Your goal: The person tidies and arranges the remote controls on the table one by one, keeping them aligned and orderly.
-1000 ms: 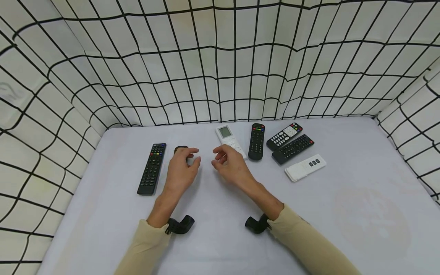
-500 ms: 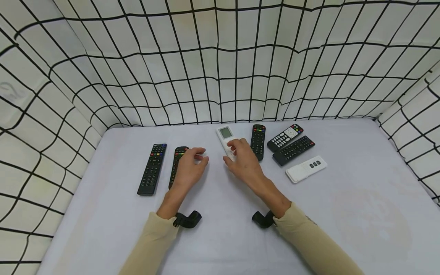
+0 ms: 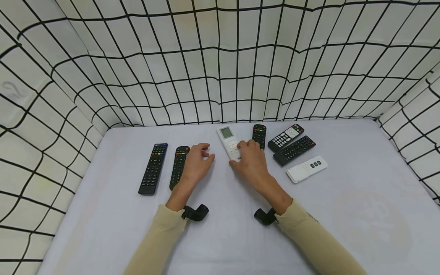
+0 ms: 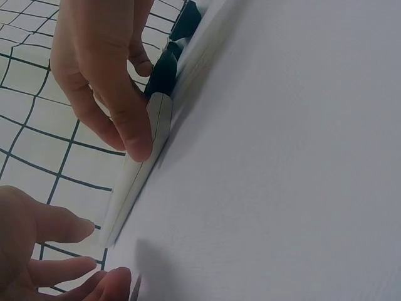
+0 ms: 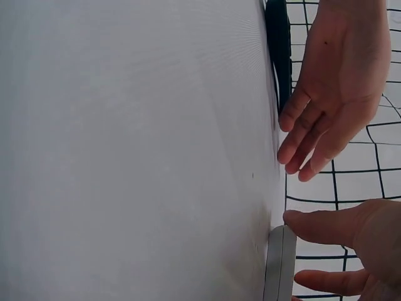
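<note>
A white air-conditioner remote [image 3: 227, 141] with a small grey screen lies near the back of the table. My right hand [image 3: 253, 162] is over its lower end, fingertips along the right edge and thumb by the lower left corner. In the right wrist view the thumb tip reaches the end of the white remote [image 5: 279, 263]. My left hand [image 3: 196, 164] hovers to the left with fingers loosely bent and nothing between them. It partly covers a black remote [image 3: 178, 164] with coloured buttons. Another black remote [image 3: 259, 134] is partly hidden behind my right hand.
A long black remote [image 3: 152, 170] lies at the far left. To the right are a black remote with white keys [image 3: 286, 137], a plain black remote [image 3: 294, 150] touching it, and a white remote with dark buttons [image 3: 307, 169]. Black netting [image 3: 220, 79] rises behind the white table [image 3: 220, 236].
My right hand has moved right onto the lower end of the white air-conditioner remote. My left hand has shifted right, uncovering more of the black remote beside it. The remotes lie where they were.
</note>
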The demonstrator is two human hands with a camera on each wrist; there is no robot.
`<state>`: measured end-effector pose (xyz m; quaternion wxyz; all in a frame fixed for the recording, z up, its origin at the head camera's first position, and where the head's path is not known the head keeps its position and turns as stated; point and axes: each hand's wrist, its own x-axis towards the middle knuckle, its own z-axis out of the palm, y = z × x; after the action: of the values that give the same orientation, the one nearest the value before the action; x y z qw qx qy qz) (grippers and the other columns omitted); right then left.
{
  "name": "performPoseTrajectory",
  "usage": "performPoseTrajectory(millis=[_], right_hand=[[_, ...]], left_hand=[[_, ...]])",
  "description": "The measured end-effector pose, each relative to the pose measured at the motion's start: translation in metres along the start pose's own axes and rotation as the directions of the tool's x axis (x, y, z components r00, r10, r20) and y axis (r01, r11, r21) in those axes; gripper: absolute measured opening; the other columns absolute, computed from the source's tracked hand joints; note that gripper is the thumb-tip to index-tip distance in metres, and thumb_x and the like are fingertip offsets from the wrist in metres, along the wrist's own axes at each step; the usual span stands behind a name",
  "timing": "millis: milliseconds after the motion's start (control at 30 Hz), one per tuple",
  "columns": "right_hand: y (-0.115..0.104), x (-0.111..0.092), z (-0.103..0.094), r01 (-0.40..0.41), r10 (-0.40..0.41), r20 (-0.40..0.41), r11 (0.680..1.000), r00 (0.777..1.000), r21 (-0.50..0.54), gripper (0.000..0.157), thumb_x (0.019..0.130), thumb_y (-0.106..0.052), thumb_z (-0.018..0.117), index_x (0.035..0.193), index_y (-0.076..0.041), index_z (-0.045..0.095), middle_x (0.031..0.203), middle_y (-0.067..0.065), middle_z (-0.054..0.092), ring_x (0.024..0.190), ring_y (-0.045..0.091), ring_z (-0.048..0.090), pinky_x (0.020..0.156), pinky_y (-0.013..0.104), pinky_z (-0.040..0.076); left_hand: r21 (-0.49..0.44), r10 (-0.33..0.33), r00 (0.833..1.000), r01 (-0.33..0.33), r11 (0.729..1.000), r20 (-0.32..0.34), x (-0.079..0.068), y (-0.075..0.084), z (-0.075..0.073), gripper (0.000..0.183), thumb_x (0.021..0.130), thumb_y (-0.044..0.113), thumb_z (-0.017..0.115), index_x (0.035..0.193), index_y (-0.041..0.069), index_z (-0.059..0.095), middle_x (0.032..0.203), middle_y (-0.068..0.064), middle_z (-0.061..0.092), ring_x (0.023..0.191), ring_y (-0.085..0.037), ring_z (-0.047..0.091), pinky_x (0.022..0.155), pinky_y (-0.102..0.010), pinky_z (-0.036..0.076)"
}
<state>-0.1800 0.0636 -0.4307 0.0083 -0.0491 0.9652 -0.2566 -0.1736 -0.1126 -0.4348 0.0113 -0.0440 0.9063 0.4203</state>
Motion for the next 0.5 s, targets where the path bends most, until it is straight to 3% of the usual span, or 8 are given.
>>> performPoseTrajectory(millis=[233,500], right_hand=[[0.002,0.001,-0.003,0.02,-0.02,0.007,0.999,1.0,-0.026,0.061,0.085,-0.026,0.087,0.136,-0.003,0.061,0.13,0.02,0.065,0.115,0.034,0.055,0.098,0.048,0.047],[0.007,0.001,-0.006,0.054,-0.052,0.036,0.998,0.998,-0.034,0.067,0.083,-0.021,0.087,0.141,-0.003,0.058,0.133,0.017,0.066,0.118,0.034,0.055,0.099,0.049,0.046]], left_hand=[[0.016,0.009,1.0,-0.009,1.0,-0.016,0.009,0.004,0.007,0.053,0.098,0.015,0.067,0.145,-0.004,0.054,0.131,-0.025,0.06,0.117,-0.037,0.064,0.097,-0.048,0.053],[0.032,-0.042,0.999,0.043,0.999,-0.009,0.018,0.006,0.011,0.067,0.098,0.018,0.068,0.155,-0.006,0.04,0.15,-0.027,0.047,0.113,-0.035,0.067,0.094,-0.045,0.056]])
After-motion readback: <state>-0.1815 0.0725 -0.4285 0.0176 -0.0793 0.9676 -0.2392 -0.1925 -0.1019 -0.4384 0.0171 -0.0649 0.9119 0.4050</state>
